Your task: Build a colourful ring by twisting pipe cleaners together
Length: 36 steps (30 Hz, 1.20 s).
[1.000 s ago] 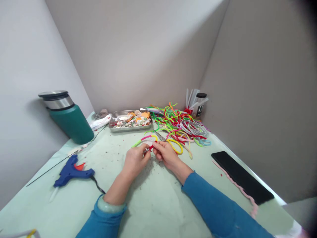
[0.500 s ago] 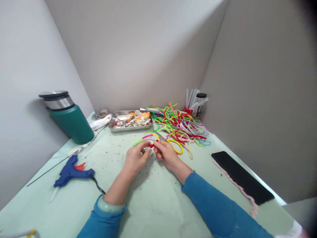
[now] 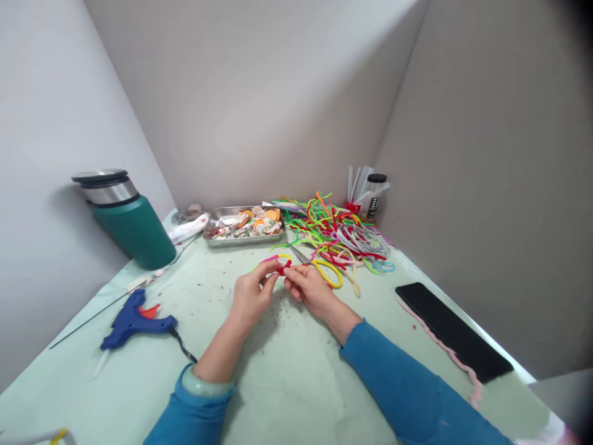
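Note:
A short twisted piece of red pipe cleaner [image 3: 284, 267] spans the gap between my two hands. My left hand [image 3: 252, 292] pinches its left end between thumb and fingertips. On the other end, the thumb and curled fingers of my right hand [image 3: 309, 289] are closed. Just behind my fingers shows a thin curved band [image 3: 278, 257] with pink and yellow stretches, its lower part hidden by my hands. Scissors [image 3: 300, 253] lie past my right hand, blades pointing away to the left. Beside them is a yellow loop [image 3: 330, 275], which may be their handle.
A steel tray [image 3: 245, 241] of small decorated pieces stands at the back, beside a heap of coloured pipe cleaners [image 3: 324, 228]. To the left are a green bottle [image 3: 134, 228] and a blue glue gun [image 3: 134, 321]. A black phone [image 3: 449, 327] and pink strand [image 3: 438, 343] lie right.
The red pipe cleaner shows more plainly between my fingertips, and my left fingers have shifted slightly. Less of the coloured band is visible behind them; its green end is mostly hidden.

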Motion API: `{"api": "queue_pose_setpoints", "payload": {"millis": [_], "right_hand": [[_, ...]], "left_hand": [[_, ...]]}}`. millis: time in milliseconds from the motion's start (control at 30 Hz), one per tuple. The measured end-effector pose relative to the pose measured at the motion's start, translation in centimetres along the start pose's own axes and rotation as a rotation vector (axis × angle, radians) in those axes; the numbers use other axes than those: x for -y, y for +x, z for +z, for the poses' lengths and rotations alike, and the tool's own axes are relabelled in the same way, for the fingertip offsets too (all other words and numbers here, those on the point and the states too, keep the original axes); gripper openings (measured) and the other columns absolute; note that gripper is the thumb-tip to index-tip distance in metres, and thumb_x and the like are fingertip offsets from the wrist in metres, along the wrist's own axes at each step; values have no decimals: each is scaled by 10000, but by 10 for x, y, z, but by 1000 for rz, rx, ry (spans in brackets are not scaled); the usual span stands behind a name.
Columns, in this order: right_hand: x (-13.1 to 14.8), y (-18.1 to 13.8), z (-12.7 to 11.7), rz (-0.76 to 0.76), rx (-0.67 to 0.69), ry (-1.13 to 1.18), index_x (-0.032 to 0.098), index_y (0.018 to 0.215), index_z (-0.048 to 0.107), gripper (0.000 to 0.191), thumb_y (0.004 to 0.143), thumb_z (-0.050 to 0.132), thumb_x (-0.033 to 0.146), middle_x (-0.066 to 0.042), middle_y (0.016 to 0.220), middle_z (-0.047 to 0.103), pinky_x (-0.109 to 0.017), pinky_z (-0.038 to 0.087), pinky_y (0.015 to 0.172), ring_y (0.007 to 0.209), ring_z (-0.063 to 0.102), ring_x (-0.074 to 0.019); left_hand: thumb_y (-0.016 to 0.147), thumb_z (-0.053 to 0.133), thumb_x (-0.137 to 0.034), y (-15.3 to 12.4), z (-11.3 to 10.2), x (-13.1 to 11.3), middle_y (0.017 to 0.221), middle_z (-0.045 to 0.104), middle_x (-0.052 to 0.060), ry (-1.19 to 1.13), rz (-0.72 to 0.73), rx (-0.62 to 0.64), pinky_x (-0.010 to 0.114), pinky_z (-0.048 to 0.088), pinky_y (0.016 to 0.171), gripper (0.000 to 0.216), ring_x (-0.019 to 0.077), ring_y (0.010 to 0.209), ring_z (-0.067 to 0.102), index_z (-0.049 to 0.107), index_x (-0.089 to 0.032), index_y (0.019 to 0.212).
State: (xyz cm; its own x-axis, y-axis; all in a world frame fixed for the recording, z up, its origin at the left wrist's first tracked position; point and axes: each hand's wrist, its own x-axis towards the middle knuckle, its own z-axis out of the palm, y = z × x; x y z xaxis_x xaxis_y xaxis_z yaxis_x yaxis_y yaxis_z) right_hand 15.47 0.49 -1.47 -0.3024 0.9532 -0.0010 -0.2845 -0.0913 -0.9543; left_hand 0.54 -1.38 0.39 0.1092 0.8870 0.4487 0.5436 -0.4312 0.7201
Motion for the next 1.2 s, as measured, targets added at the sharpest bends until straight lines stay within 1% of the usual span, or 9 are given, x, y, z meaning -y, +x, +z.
{"api": "queue_pose_setpoints", "payload": {"millis": [200,333,433,533,600,767,933,1033,1200], "right_hand": [[-3,1,1,-6,-11,-1,145,649,545,274,724,647,388,43,540,549,-170,230,338,346,380,-27],[-3,0,2,1,-39,2,146,666,545,269,715,653,388,49,533,541,-164,228,334,343,373,-25],[-2,0,3,-9,-54,10,146,655,541,280,712,653,397,50,521,531,-161,234,332,340,372,-24],[-1,0,2,-27,-48,14,146,628,536,298,712,650,408,46,509,524,-160,240,334,338,371,-24],[-1,1,1,-30,-41,8,147,621,536,303,714,647,412,46,505,521,-162,238,334,336,370,-24],[-1,0,1,-22,-32,-12,146,627,540,288,724,640,397,46,508,532,-163,232,334,335,374,-24],[-1,-1,1,-28,-21,0,145,633,544,277,724,643,387,41,522,538,-163,237,334,340,381,-26],[-2,-1,0,-23,-19,8,144,636,544,270,726,643,379,43,526,537,-161,240,334,341,382,-25],[-3,0,0,-22,-25,1,144,630,544,284,719,650,393,43,523,541,-158,243,338,346,384,-25]], "left_hand": [[828,503,-263,0,2,3,1049,676,29,-28,6,24,241,508,715,234,142,804,657,617,-222,1027],[831,491,-258,0,3,4,1035,682,38,-82,-7,45,251,510,728,270,152,867,655,548,-223,1093],[812,521,-278,0,3,3,995,693,51,-63,-42,23,265,509,716,284,155,824,658,530,-206,1087],[802,535,-299,1,2,3,961,699,52,1,-38,21,266,503,711,219,153,783,651,602,-194,982],[805,530,-305,2,2,4,924,706,45,4,-32,30,259,502,701,209,148,754,647,639,-194,945],[774,554,-302,3,4,8,873,709,47,-113,-72,21,229,501,601,222,135,662,633,661,-170,917],[773,551,-288,3,5,9,828,696,35,-175,-98,40,209,477,563,205,103,581,582,646,-155,898],[776,547,-272,3,3,6,816,696,31,-157,-90,39,209,478,578,185,103,590,588,650,-157,877],[770,551,-234,3,1,1,767,703,15,-98,-24,25,221,494,614,146,124,642,619,670,-175,831]]}}
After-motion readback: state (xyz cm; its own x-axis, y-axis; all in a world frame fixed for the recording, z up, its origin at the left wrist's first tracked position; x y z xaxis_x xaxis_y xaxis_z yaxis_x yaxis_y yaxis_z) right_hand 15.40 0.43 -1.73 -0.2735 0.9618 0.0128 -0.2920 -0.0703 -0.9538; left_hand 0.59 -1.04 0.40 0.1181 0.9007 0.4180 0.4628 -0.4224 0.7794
